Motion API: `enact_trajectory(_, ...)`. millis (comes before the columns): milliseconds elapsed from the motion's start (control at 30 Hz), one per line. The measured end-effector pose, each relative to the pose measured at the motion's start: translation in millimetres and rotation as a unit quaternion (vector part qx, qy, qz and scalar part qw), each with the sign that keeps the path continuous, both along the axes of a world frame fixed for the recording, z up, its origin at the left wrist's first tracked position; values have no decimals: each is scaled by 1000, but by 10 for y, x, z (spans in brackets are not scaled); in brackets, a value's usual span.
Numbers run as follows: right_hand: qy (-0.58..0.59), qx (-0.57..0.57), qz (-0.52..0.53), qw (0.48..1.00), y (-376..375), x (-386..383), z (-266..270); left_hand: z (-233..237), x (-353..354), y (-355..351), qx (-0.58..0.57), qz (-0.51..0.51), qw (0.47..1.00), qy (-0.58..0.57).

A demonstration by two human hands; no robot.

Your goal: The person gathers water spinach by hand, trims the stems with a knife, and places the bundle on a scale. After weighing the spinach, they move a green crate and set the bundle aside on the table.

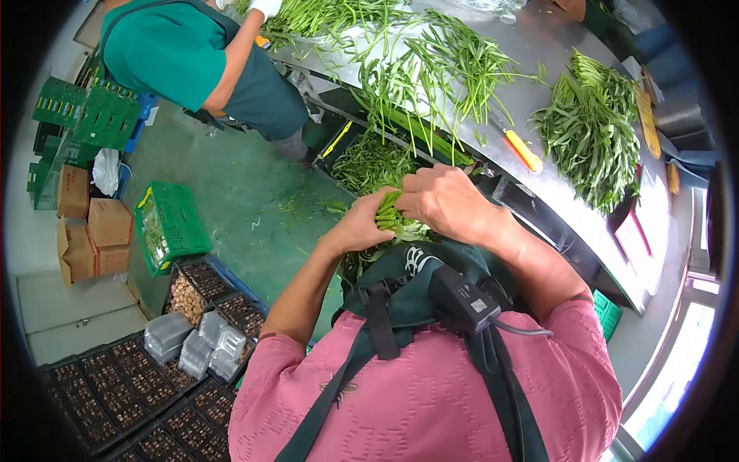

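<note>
In front of my apron is a bunch of water spinach (391, 217), its pale green stem ends facing up and its leaves hanging below. My left hand (360, 225) is wrapped round its left side. The fingers of my right hand (449, 203) are curled and pressed against the right side of the stems; the fingertips are partly hidden. Just beyond both hands stands a dark crate (339, 158) holding loose greens. A knife with an orange-yellow handle (523, 150) lies on the metal table (512, 85).
A pile of loose water spinach (431, 65) covers the table's far side, and a large bundle (593, 131) lies at right. At left works a person in a green shirt (165, 54). Cartons (108, 223), a green crate (185, 223) and black trays (115, 377) stand on the floor.
</note>
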State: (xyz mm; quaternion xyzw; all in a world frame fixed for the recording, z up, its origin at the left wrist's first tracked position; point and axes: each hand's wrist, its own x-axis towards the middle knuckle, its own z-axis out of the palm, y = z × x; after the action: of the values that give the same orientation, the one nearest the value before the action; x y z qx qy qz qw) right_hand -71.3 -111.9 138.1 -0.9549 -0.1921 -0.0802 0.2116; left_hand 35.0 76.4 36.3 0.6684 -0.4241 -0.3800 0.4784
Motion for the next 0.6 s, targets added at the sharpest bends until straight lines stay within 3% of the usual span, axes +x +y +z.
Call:
enact_trajectory(133, -40, -9, -21, 999, 112, 5, -5, -23, 28, 29, -5, 18, 1000, -25)
enact_trajectory(200, -55, 69, -30, 996, 120, 18, -47, 80, 50, 24, -53, 32, 998, -19)
enact_trajectory(433, -77, 129, -73, 986, 135, -31, -140, 98, 92, 8, -11, 15, 1000, -17)
enact_trajectory(533, -93, 216, -126, 964, 137, -120, -264, 84, -7, -17, -12, 93, 987, -128)
enact_trajectory(600, -150, 159, -215, 952, 89, -326, -385, 165, -83, -245, 32, 51, 984, -167)
